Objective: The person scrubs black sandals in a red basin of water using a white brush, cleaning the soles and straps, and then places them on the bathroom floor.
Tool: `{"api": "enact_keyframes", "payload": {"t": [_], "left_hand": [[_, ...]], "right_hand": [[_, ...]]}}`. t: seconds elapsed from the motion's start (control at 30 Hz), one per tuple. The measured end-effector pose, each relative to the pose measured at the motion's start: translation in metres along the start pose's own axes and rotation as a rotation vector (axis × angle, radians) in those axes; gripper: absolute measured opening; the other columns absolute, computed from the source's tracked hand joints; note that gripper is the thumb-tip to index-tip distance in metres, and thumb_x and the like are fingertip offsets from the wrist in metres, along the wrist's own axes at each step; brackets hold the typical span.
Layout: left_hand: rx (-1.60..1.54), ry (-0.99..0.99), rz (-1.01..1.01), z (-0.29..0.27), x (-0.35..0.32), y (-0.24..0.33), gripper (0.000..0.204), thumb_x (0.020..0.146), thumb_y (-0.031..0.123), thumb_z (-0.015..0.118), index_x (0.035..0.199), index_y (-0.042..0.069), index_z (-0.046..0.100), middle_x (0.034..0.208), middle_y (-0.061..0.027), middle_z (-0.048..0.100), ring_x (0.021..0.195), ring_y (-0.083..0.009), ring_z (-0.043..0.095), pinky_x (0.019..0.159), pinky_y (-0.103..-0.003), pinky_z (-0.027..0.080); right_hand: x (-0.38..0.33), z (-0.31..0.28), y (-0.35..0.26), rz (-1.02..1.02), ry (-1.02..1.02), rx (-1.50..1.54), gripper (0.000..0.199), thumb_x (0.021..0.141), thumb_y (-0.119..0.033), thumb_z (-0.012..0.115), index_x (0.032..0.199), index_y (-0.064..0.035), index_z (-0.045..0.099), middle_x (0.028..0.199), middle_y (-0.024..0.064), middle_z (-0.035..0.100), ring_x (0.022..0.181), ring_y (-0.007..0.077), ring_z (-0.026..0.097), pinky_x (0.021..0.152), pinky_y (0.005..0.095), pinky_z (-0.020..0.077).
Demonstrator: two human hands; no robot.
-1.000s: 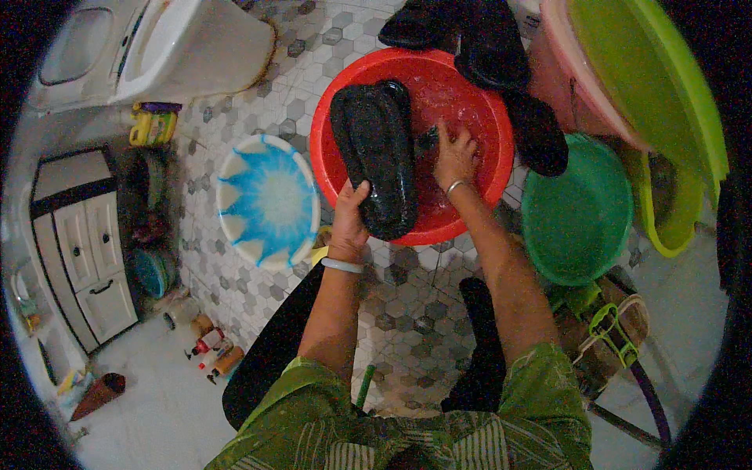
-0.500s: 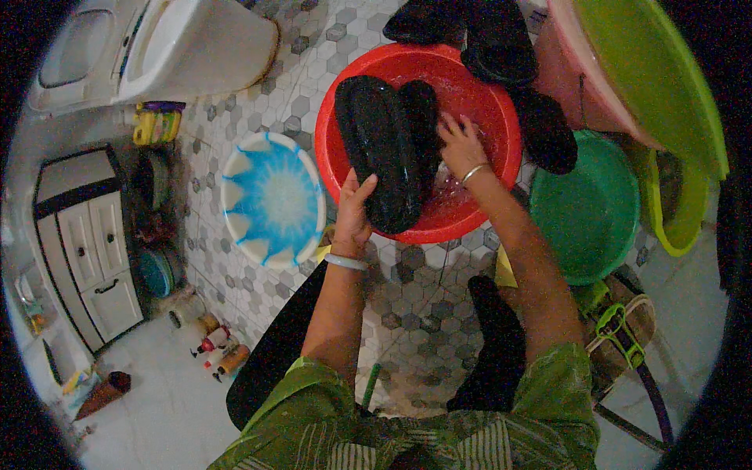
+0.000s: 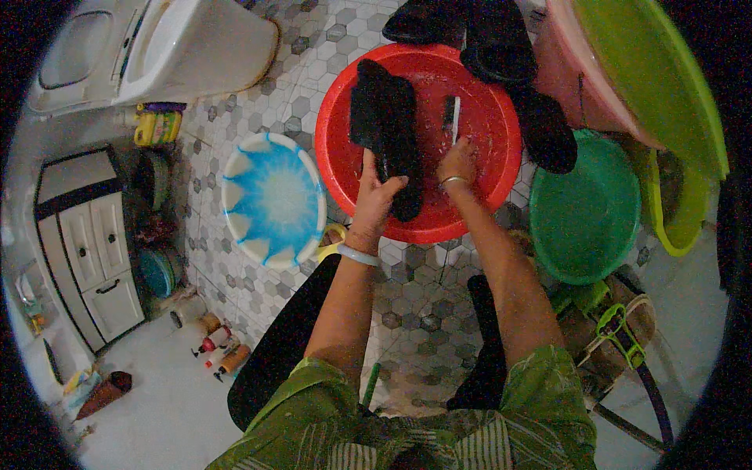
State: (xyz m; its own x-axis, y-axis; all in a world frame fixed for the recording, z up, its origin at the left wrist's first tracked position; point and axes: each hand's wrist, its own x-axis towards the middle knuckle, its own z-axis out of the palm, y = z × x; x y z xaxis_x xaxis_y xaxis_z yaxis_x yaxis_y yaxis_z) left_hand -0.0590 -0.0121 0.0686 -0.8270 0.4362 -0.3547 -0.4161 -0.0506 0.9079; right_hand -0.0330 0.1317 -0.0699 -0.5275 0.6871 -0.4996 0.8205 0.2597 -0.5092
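Observation:
A wet black shoe (image 3: 388,117) is held tilted over the left side of the red basin (image 3: 327,157). My left hand (image 3: 373,202) grips its near part, thumb lying across the top. Inside the basin, on the right, my right hand (image 3: 457,163) is closed around a brush (image 3: 453,117) with a white strip and a dark part pointing away from me. Shallow water with some suds shows on the basin's floor. Several more black shoes (image 3: 501,51) rest against and beyond the basin's far right rim.
A blue and white basin (image 3: 274,200) sits to the left, a green basin (image 3: 583,211) to the right. Pink and lime tubs (image 3: 674,70) lean at the far right. A toilet (image 3: 196,47) stands far left, with a yellow jug (image 3: 159,125) beside it.
The shoe has been turned over and shifted in my left hand. My right hand, spread and without the brush before, has moved slightly nearer and closed on the brush.

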Motion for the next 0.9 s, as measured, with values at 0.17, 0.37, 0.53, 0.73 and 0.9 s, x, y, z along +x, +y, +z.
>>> {"api": "enact_keyframes", "payload": {"t": [0.17, 0.37, 0.53, 0.73, 0.9], "left_hand": [[-0.144, -0.034, -0.165, 0.010, 0.005, 0.004, 0.075, 0.071, -0.006, 0.053, 0.141, 0.008, 0.028, 0.126, -0.0081, 0.049, 0.107, -0.0217, 0.052, 0.090, -0.031, 0.044], [-0.556, -0.072, -0.326, 0.005, 0.016, -0.018, 0.065, 0.073, -0.005, 0.049, 0.135, 0.008, 0.036, 0.121, -0.0077, 0.052, 0.104, -0.0243, 0.053, 0.091, -0.037, 0.046], [-0.439, 0.072, -0.363, 0.010, 0.017, -0.027, 0.065, 0.073, -0.007, 0.048, 0.136, 0.005, 0.033, 0.121, -0.0095, 0.052, 0.104, -0.0255, 0.053, 0.091, -0.037, 0.045], [0.347, 0.037, -0.128, 0.033, 0.029, -0.029, 0.073, 0.075, -0.003, 0.050, 0.140, -0.004, 0.018, 0.116, -0.0221, 0.054, 0.098, -0.0292, 0.058, 0.087, -0.033, 0.045], [0.835, -0.038, 0.011, 0.050, 0.005, -0.013, 0.076, 0.071, -0.003, 0.053, 0.139, -0.004, 0.019, 0.115, -0.0305, 0.053, 0.106, -0.0426, 0.053, 0.091, -0.041, 0.042]], "right_hand": [[0.008, -0.028, 0.002, -0.066, -0.095, 0.018, 0.040, 0.079, -0.001, 0.052, 0.118, 0.0009, 0.043, 0.108, 0.0276, 0.055, 0.099, 0.0432, 0.055, 0.086, 0.0475, 0.0457], [0.016, -0.031, 0.037, -0.245, -0.086, 0.224, 0.053, 0.085, -0.008, 0.050, 0.135, -0.0037, 0.033, 0.113, 0.0266, 0.056, 0.105, 0.0392, 0.055, 0.090, 0.0440, 0.0434], [-0.022, -0.068, 0.012, -0.252, -0.201, 0.363, 0.051, 0.091, -0.017, 0.049, 0.139, -0.0110, 0.034, 0.125, 0.0203, 0.050, 0.112, 0.0344, 0.052, 0.092, 0.0385, 0.0413], [-0.058, -0.107, 0.037, -0.539, -0.047, 0.312, 0.043, 0.091, -0.017, 0.051, 0.133, -0.0149, 0.045, 0.091, 0.0244, 0.059, 0.081, 0.0366, 0.058, 0.077, 0.0430, 0.0465], [-0.134, -0.145, 0.027, -0.610, 0.060, 0.206, 0.040, 0.089, -0.016, 0.053, 0.130, -0.0165, 0.051, 0.093, 0.0210, 0.057, 0.081, 0.0356, 0.057, 0.074, 0.0413, 0.0471]]}}
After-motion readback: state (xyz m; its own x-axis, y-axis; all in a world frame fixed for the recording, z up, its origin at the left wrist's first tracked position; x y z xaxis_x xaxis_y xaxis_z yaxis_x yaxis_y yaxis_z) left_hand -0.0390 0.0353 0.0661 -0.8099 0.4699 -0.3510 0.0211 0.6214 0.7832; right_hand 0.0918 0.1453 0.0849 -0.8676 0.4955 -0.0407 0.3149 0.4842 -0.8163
